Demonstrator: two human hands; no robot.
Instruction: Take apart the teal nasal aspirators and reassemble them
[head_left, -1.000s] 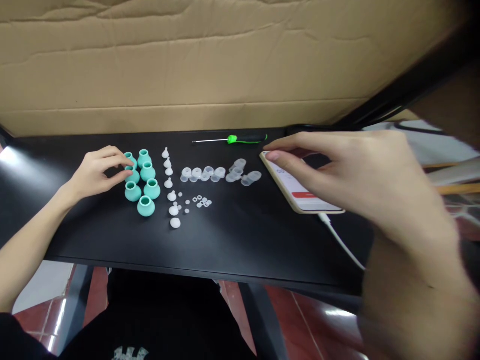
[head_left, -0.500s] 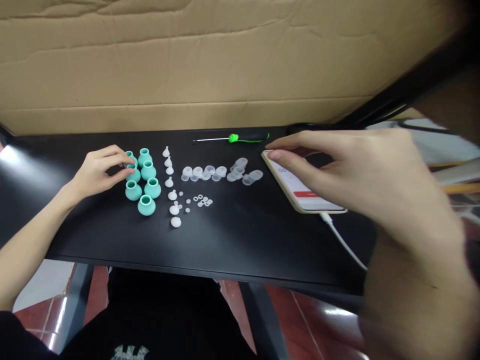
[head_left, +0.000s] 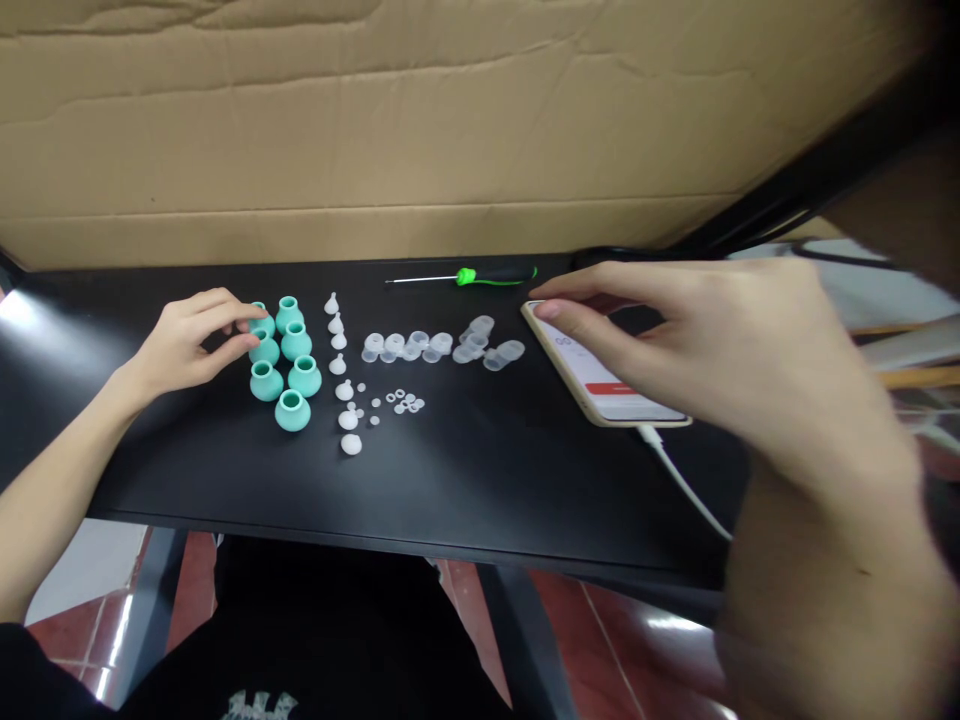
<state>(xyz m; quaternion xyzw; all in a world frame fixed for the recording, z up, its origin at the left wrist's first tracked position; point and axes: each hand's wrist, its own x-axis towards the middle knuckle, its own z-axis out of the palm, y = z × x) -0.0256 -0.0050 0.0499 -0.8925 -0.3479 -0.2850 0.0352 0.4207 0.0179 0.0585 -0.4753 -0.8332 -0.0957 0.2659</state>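
My left hand (head_left: 184, 345) is at the left of the black table, thumb and fingers apart with no object seen held. Its fingertips are at the left edge of a cluster of small teal pots (head_left: 292, 411) with round open necks; I cannot tell whether they touch one. My right hand (head_left: 675, 330), large in view, has thumb and fingers pinched at the top edge of a smartphone (head_left: 592, 400) in a pale case. The phone's screen is lit, with a red bar near the bottom, and the hand covers part of it.
Right of the pots runs a column of white bulb-shaped pieces (head_left: 348, 420), beside small white rings (head_left: 410, 404). Clear plastic cups (head_left: 418, 345) lie in a row. A green-and-black screwdriver (head_left: 499, 276) lies behind them. A white cable (head_left: 686, 485) runs from the phone. Cardboard (head_left: 375, 130) stands at the back.
My left hand has shifted slightly left, its thumb drawing back from the pots. My right hand and the phone look the same.
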